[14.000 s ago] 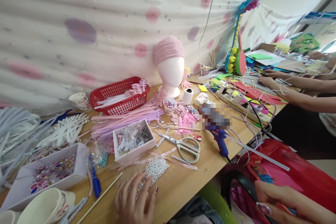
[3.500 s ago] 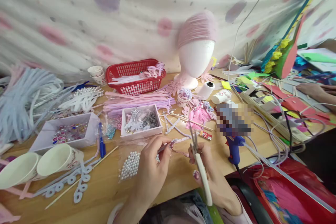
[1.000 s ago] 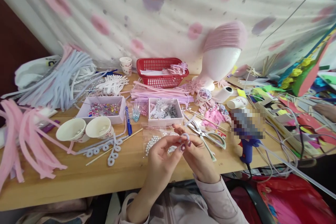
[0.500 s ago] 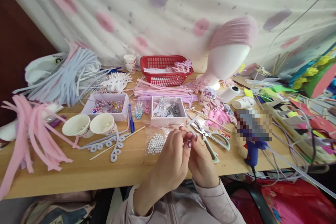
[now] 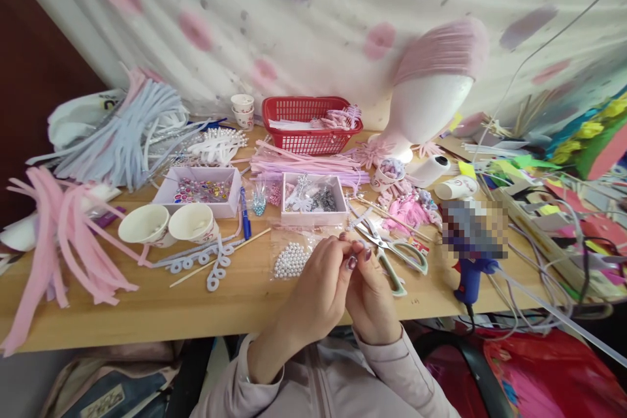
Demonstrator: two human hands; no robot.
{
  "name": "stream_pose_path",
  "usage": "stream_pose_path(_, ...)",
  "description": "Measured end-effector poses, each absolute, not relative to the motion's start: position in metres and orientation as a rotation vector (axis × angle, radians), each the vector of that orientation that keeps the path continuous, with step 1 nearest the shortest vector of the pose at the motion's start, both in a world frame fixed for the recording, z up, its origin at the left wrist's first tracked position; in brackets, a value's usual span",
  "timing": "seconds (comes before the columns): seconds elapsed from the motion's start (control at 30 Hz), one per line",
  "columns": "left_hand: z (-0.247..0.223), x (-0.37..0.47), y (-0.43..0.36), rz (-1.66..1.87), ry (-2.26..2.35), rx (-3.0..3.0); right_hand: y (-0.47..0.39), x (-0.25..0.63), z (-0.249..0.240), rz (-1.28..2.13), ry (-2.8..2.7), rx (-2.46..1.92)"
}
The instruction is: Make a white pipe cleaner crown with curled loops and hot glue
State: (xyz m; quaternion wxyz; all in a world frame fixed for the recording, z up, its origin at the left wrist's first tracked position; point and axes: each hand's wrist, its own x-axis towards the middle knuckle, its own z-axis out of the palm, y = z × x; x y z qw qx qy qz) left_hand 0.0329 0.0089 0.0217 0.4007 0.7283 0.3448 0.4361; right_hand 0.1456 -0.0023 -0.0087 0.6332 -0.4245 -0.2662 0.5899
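My left hand [image 5: 318, 281] and my right hand [image 5: 372, 300] meet above the front of the table, fingertips pinched together. Whatever they hold between them is too small and too covered to make out. A clear bag of white pearl beads [image 5: 292, 260] lies just left of my left hand. Behind and to the right of my hands, scissors [image 5: 379, 241] with pale green handles rest with blades apart. Farther left is a looped pale blue pipe cleaner [image 5: 218, 271], beside a thin wooden stick [image 5: 252, 240].
Two paper cups [image 5: 192, 225], a lilac box of gems [image 5: 230, 202] and a white box of charms [image 5: 313, 217] stand behind. A red basket [image 5: 308, 142] and foam head [image 5: 428, 104] are farther back. At right sits a blue glue gun [image 5: 469, 281] with trailing cords.
The view has tilted and shifted slightly. My hands stay pinched together, with my right hand's fingers a little closer in against the left. Nothing on the table has visibly moved.
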Motion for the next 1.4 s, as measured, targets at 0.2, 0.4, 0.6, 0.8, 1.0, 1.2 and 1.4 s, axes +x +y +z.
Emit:
stream_pose_path(0.2,0.015,0.037,0.011,1.197,0.861,1.982,-0.004,0.145,-0.009,1.283,-0.643,-0.969)
stream_pose_path(0.4,0.024,0.032,0.009,1.121,0.846,1.834,-0.007,0.149,-0.005,1.23,-0.595,-0.97)
stream_pose_path(0.6,0.033,0.026,0.006,0.946,0.629,1.346,-0.008,0.151,-0.002,1.241,-0.669,-0.892)
stream_pose_path(0.8,0.017,0.036,0.008,0.937,0.43,0.771,-0.01,0.145,-0.006,1.162,-0.727,-0.896)
stream_pose_path(1.0,0.017,0.044,0.008,0.934,0.424,0.724,-0.015,0.145,-0.002,1.133,-0.829,-0.891)
stream_pose_path(1.2,0.027,0.036,0.006,1.04,0.605,1.257,-0.014,0.147,0.008,1.059,-0.842,-0.9)
stream_pose_path(1.4,0.031,0.027,0.014,1.24,0.819,2.119,-0.017,0.145,0.01,1.102,-0.805,-0.908)
